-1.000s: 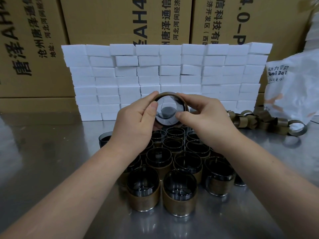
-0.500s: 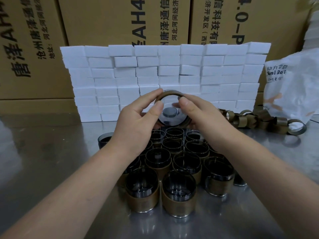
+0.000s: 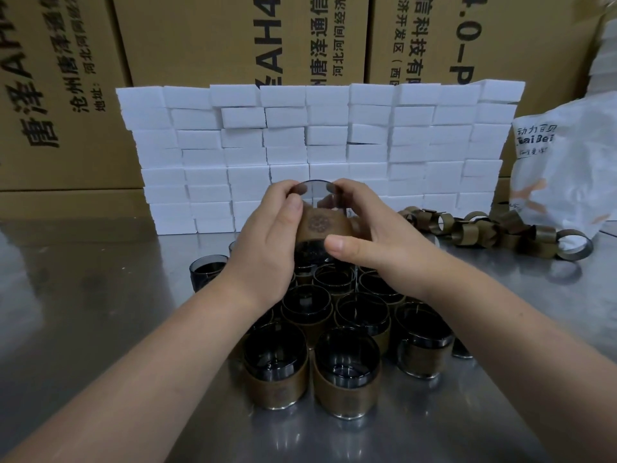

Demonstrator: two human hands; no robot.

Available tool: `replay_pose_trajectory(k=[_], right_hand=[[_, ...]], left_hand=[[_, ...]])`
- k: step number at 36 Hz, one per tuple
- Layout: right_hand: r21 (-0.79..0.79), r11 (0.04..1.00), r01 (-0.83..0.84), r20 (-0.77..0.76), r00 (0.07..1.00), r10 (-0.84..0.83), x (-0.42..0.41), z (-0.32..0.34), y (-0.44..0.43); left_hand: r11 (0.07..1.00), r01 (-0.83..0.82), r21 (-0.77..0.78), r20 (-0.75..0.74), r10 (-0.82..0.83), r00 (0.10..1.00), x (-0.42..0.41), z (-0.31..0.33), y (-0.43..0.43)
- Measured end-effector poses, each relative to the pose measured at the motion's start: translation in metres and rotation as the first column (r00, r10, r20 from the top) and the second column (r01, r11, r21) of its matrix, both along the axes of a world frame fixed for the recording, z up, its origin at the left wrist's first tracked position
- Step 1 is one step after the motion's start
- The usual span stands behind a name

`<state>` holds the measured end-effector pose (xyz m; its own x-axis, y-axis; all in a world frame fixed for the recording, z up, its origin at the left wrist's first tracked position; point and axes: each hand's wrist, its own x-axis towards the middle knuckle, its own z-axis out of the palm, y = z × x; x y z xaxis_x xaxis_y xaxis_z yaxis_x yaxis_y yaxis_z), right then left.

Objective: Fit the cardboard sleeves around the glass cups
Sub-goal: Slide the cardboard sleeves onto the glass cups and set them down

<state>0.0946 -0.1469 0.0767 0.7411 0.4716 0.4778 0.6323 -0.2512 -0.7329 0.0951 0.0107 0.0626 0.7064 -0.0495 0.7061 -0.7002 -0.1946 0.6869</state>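
Note:
I hold one smoky glass cup [image 3: 315, 195] upside down above the table, its base uppermost. A brown cardboard sleeve [image 3: 321, 225] with a round printed emblem wraps its middle. My left hand [image 3: 267, 242] grips the cup and sleeve from the left, and my right hand [image 3: 374, 235] grips them from the right, thumb on the sleeve's lower edge. Below my hands stand several sleeved cups [image 3: 345, 372] in a cluster. One bare cup [image 3: 207, 270] stands at the cluster's left.
A heap of loose cardboard sleeves [image 3: 494, 228] lies at the right on the steel table [image 3: 83, 295]. Behind it is a crumpled white bag [image 3: 564, 168]. A wall of stacked white foam blocks [image 3: 317, 138] stands at the back, with large cardboard boxes [image 3: 207, 38] behind.
The cup has turned from facing me with its mouth to standing upside down with the sleeve's side towards me. Both hands have shifted round it and risen slightly.

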Motion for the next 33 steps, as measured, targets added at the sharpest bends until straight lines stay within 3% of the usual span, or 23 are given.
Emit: replay_pose_trajectory(k=[7, 33], right_hand=[[0.070, 0.996, -0.062, 0.005, 0.998, 0.062, -0.0027, 0.0033, 0.0012], [0.057, 0.998, -0.041, 0.020, 0.999, 0.039, -0.0037, 0.0042, 0.0008]], left_hand=[[0.997, -0.058, 0.051, 0.093, 0.053, 0.994, -0.0018, 0.0022, 0.0027], [0.991, -0.090, 0.104, 0.143, 0.074, 0.987, -0.0009, 0.0021, 0.0066]])
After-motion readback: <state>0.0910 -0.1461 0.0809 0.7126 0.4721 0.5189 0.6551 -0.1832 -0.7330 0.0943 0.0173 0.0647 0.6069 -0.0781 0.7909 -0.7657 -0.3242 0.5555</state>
